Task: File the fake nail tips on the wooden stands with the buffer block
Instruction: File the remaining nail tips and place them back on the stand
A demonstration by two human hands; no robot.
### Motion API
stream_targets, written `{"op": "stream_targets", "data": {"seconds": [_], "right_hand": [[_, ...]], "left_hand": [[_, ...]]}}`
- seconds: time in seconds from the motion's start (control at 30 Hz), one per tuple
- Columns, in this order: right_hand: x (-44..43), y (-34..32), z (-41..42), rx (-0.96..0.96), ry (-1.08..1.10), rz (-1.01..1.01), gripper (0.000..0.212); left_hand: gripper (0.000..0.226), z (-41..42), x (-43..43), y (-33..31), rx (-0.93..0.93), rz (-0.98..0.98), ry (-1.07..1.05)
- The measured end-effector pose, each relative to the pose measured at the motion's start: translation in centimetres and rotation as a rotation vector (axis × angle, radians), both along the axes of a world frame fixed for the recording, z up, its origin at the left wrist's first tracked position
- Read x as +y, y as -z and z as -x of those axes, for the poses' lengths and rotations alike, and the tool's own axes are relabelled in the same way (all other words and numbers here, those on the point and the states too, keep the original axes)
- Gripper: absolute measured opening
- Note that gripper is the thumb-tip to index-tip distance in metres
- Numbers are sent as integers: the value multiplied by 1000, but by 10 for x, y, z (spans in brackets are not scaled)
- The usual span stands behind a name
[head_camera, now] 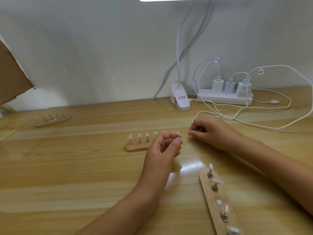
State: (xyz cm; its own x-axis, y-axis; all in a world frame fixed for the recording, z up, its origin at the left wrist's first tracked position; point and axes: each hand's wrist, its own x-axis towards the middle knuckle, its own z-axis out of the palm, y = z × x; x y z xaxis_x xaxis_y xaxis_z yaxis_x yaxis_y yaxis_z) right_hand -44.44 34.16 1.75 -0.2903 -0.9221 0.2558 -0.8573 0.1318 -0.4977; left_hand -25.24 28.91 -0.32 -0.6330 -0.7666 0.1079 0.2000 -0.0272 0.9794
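Three wooden stands with nail tips on small metal posts lie on the desk. My left hand (163, 146) is raised over the right end of the middle stand (135, 147) and pinches one post with its nail tip (177, 133) between thumb and fingertips. My right hand (210, 132) rests on the desk just to the right, fingers curled, with nothing visible in it. A second stand (220, 202) lies near the front right; one of its round sockets has no post. The third stand (52, 119) sits far left at the back. No buffer block is in view.
A white clip lamp base (180, 97) and a power strip (225, 99) with three chargers stand against the wall. White cables (264, 127) loop over the desk behind my right hand. A cardboard flap (11, 73) juts in at the left.
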Motion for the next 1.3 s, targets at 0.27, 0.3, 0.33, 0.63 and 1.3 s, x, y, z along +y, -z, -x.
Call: {"op": "stream_targets", "data": {"seconds": [0.27, 0.3, 0.33, 0.63, 1.3], "right_hand": [[6, -8, -25, 30, -259, 381, 4], [6, -7, -27, 45, -292, 362, 4], [7, -5, -27, 54, -316, 348, 5], [9, -7, -22, -124, -312, 231, 14], [14, -4, -25, 459, -327, 497, 23]], "left_hand": [[10, 1, 2, -6, 64, -115, 24], [11, 2, 2, -7, 80, -141, 9], [11, 2, 2, -7, 94, -163, 1], [11, 2, 3, -5, 83, -136, 15], [9, 1, 1, -5, 97, -123, 45]]}}
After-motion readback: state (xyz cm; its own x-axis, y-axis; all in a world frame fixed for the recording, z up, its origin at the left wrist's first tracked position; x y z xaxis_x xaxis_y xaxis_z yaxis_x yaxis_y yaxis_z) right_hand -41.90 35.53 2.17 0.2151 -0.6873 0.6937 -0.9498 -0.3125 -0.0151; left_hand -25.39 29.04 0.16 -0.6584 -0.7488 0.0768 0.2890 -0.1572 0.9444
